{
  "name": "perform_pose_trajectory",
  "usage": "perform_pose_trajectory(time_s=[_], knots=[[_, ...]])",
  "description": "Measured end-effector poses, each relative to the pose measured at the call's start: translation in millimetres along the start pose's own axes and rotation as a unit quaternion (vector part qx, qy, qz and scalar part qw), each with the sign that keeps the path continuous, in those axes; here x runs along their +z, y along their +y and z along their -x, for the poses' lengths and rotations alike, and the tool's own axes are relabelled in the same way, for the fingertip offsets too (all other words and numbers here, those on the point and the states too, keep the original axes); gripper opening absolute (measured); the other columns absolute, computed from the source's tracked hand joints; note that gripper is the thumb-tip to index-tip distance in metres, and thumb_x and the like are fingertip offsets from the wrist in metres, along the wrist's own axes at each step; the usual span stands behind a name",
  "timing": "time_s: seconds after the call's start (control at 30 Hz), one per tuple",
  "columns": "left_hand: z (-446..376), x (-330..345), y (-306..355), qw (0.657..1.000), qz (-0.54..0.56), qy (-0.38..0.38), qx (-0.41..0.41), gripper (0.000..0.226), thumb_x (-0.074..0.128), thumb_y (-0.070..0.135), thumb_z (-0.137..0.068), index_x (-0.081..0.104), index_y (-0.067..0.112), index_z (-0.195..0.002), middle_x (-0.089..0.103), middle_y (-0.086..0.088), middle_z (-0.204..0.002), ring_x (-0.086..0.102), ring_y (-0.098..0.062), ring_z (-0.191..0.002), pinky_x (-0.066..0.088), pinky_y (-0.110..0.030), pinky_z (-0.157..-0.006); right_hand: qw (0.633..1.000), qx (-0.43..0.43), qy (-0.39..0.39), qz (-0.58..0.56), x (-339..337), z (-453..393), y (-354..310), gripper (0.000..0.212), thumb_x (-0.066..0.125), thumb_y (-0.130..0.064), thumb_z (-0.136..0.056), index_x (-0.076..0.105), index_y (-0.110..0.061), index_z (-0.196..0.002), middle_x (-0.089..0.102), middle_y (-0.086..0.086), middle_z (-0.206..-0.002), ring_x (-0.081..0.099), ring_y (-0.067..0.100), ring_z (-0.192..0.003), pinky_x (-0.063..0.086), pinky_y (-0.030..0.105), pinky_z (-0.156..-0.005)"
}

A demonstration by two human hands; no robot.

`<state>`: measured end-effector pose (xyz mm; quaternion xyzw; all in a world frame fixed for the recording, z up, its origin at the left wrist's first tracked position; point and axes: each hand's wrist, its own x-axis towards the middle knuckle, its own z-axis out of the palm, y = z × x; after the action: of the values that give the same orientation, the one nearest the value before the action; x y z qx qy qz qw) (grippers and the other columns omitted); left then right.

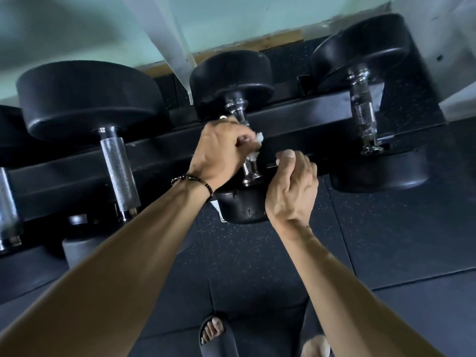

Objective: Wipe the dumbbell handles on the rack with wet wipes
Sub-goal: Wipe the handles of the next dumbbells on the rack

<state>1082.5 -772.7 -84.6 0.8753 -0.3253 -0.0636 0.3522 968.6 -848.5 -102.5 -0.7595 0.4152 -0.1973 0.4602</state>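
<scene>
Three black dumbbells lie across a black rack [296,117]. My left hand [219,150] is curled round the chrome handle [251,168] of the middle dumbbell [231,73], and a white wet wipe [258,137] shows between its fingers and the handle. To the right of that handle, my right hand [293,181] is curled with the thumb on top, against the rack's front rail; whether it holds anything is hidden. The left dumbbell's knurled handle [118,166] and the right dumbbell's handle [363,117] are bare.
Part of a further chrome handle [7,202] shows at the far left. A smaller dark weight [79,243] sits on a lower level. Dark speckled rubber flooring [386,240] lies below, with my sandalled foot [215,336] on it. A pale wall stands behind the rack.
</scene>
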Motion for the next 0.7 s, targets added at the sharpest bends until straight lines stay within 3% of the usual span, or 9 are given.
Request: perform_pose_trajectory(time_s=[0.07,0.2,0.27,0.37,0.43,0.6,0.7], knots=[[-2,4,-1,1.000,-0.005,0.025,-0.016,0.012,0.080,0.027,-0.081,0.078,0.015,-0.081,0.068,0.002,-0.074,0.060,-0.009,-0.061,0.048,-0.021,-0.060,1.000,0.000,0.020,-0.012,0,0,0,0.059,0.017,-0.045,-0.094,0.062,-0.008,-0.091,0.059,-0.002,-0.089,0.044,0.020,-0.084,0.025,0.024,-0.075],[22,3,8,0.996,0.013,-0.049,-0.067,0.014,0.080,0.026,-0.082,0.078,0.013,-0.081,0.069,0.010,-0.073,0.059,0.008,-0.060,0.039,-0.004,-0.058,1.000,-0.001,0.024,-0.008,2,1,1,0.062,0.015,-0.046,-0.096,0.064,-0.007,-0.090,0.056,-0.004,-0.088,0.041,0.019,-0.082,0.022,0.021,-0.074],[19,-1,15,0.989,0.077,0.006,-0.125,0.010,0.082,0.019,-0.080,0.077,0.010,-0.078,0.070,0.014,-0.070,0.061,0.012,-0.062,0.042,-0.003,-0.060,1.000,-0.007,0.018,-0.003,2,1,2,0.063,0.015,-0.045,-0.096,0.063,-0.006,-0.087,0.061,0.001,-0.087,0.044,0.021,-0.082,0.022,0.020,-0.074],[-16,-1,18,0.950,0.149,0.140,-0.238,0.015,0.081,0.016,-0.078,0.073,0.023,-0.066,0.072,0.005,-0.065,0.070,-0.004,-0.062,0.059,-0.024,-0.066,1.000,-0.019,0.007,0.011,3,-1,4,0.061,0.014,-0.042,-0.096,0.062,-0.007,-0.084,0.065,0.005,-0.086,0.048,0.023,-0.082,0.022,0.020,-0.073],[-28,4,15,0.920,0.183,0.185,-0.294,0.019,0.083,0.020,-0.075,0.070,0.030,-0.064,0.072,0.003,-0.064,0.072,-0.014,-0.061,0.062,-0.036,-0.067,1.000,-0.016,0.003,0.016,2,-2,5,0.061,0.015,-0.042,-0.096,0.063,-0.007,-0.084,0.065,0.005,-0.085,0.048,0.023,-0.082,0.023,0.021,-0.072],[2,8,26,0.890,0.212,0.136,-0.380,0.012,0.084,0.020,-0.077,0.075,0.021,-0.070,0.074,0.003,-0.068,0.073,-0.013,-0.066,0.061,-0.028,-0.065,1.000,-0.007,-0.010,0.026,-1,1,3,0.064,0.014,-0.045,-0.095,0.063,-0.007,-0.082,0.064,0.005,-0.084,0.044,0.020,-0.081,0.023,0.025,-0.071],[-15,7,28,0.880,0.229,0.181,-0.375,0.020,0.084,0.018,-0.077,0.071,0.021,-0.062,0.071,0.000,-0.060,0.069,-0.013,-0.057,0.062,-0.036,-0.066,1.000,-0.010,-0.007,0.027,-1,0,2,0.064,0.014,-0.045,-0.096,0.064,-0.006,-0.083,0.065,0.005,-0.083,0.044,0.020,-0.080,0.023,0.026,-0.069]])
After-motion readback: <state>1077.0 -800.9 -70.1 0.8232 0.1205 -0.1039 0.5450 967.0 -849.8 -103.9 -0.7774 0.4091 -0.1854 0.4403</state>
